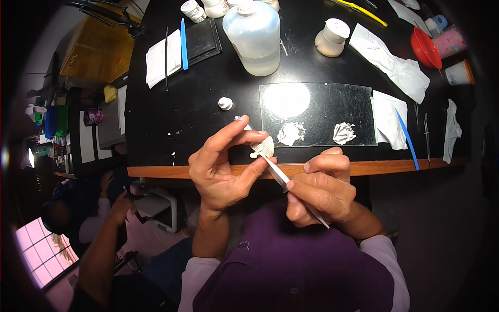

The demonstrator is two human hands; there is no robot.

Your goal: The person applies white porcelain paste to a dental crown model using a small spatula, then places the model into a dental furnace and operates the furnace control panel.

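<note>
Between thumb and fingertips, my left hand [221,169] pinches a small cream-white piece with a ridged, shell-like surface [267,146]. My right hand [325,192] grips a slim white stick-like tool [278,173], its tip touching or very close to that piece. Both hands are near the table's front edge. Just beyond them lies a glass plate [322,112] bearing two white paste smears, one on the left [291,133] and one on the right [343,133]. A small white cap-like object [225,103] stands left of the plate.
Farther back stand a large translucent bottle [254,44] and a white-lidded jar [332,39]. Blue sticks lie on the left [184,44] and right [407,139], near folded white tissues [390,65]. A red bowl [425,48] is far right. Another person's arm [104,234] shows at left.
</note>
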